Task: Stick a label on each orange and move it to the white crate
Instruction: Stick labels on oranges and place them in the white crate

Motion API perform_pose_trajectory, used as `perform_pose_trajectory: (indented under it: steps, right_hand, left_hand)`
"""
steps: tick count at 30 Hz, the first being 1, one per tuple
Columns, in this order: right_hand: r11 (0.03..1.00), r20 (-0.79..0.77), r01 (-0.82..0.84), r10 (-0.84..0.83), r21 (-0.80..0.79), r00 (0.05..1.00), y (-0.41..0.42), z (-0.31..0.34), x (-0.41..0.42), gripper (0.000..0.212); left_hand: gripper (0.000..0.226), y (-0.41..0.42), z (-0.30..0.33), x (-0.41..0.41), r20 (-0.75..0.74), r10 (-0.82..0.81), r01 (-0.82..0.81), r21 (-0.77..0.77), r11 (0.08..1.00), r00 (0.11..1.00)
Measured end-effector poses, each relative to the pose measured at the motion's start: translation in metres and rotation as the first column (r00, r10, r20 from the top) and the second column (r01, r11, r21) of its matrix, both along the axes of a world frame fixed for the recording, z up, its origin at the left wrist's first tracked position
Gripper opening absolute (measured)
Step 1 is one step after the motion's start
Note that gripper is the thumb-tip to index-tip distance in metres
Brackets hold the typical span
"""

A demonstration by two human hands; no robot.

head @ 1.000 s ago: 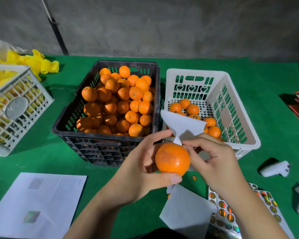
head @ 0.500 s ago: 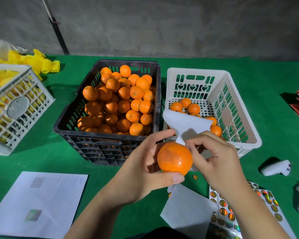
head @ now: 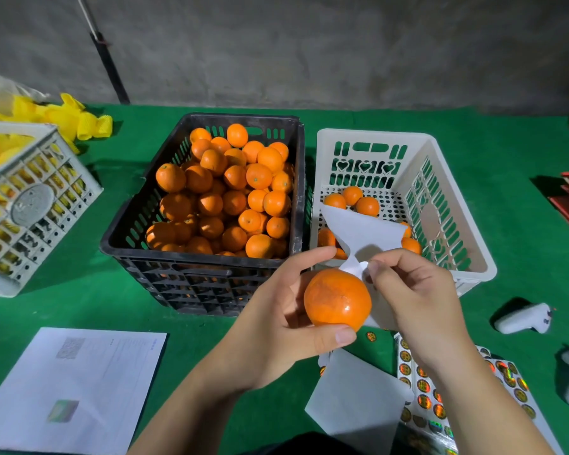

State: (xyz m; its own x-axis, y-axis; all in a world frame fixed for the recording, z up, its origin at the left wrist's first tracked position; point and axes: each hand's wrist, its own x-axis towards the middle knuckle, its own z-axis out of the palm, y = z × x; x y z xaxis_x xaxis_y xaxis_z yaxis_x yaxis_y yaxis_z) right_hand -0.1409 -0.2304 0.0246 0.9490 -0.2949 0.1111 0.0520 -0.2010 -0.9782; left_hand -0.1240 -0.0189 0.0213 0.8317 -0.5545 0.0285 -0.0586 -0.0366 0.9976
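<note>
My left hand (head: 276, 326) grips an orange (head: 337, 300) in front of the two crates, thumb under it and forefinger over its top. My right hand (head: 414, 297) pinches a white strip of backing paper (head: 362, 234) at the orange's upper right; the strip fans upward over the white crate (head: 470, 244). Whether a label sits on the orange cannot be told. The white crate holds several oranges (head: 352, 198). The black crate (head: 178, 277) to its left is heaped with oranges (head: 230, 195).
A label sheet (head: 424, 385) with round shiny stickers lies at lower right, partly under a white paper (head: 352, 402). One loose sticker (head: 371, 336) lies on the green table. A printed sheet (head: 69, 389) lies lower left, a grey crate (head: 30, 205) with yellow netting far left, white devices (head: 523, 318) at right.
Both hands with the orange stay in nearly the same place. The fingers of my right hand have curled a little more around the strip's narrow end.
</note>
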Motion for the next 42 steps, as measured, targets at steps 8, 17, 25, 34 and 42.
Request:
perform_pose_trajectory:
  steps: [8,17,25,34,42]
  right_hand:
    - [0.993,0.014,0.097,-0.098,0.073,0.995,0.000,-0.002,0.003,0.015]
    - [0.980,0.245,0.197,-0.182,-0.037,0.952,-0.014,0.011,-0.006,0.021]
    - [0.845,0.388,0.047,0.194,-0.533,0.901,0.014,0.000,-0.023,0.019]
    - [0.593,0.145,-0.071,0.308,-0.802,0.940,0.005,-0.010,-0.030,0.060]
    - [0.575,0.144,-0.076,0.326,-0.815,0.934,0.011,-0.032,-0.024,0.075]
  left_hand:
    - [0.082,-0.003,-0.001,0.001,-0.018,-0.013,0.013,0.001,1.000,1.000]
    - [0.088,0.002,-0.008,0.005,-0.041,0.064,-0.062,0.039,0.997,0.997]
    - [0.066,-0.006,-0.015,0.006,-0.058,0.048,-0.047,0.027,0.999,0.997]
    - [0.062,-0.004,-0.016,0.007,-0.099,0.075,-0.072,0.033,0.997,0.992]
    - [0.041,-0.010,-0.021,-0.001,-0.332,0.008,-0.046,-0.108,0.993,0.943]
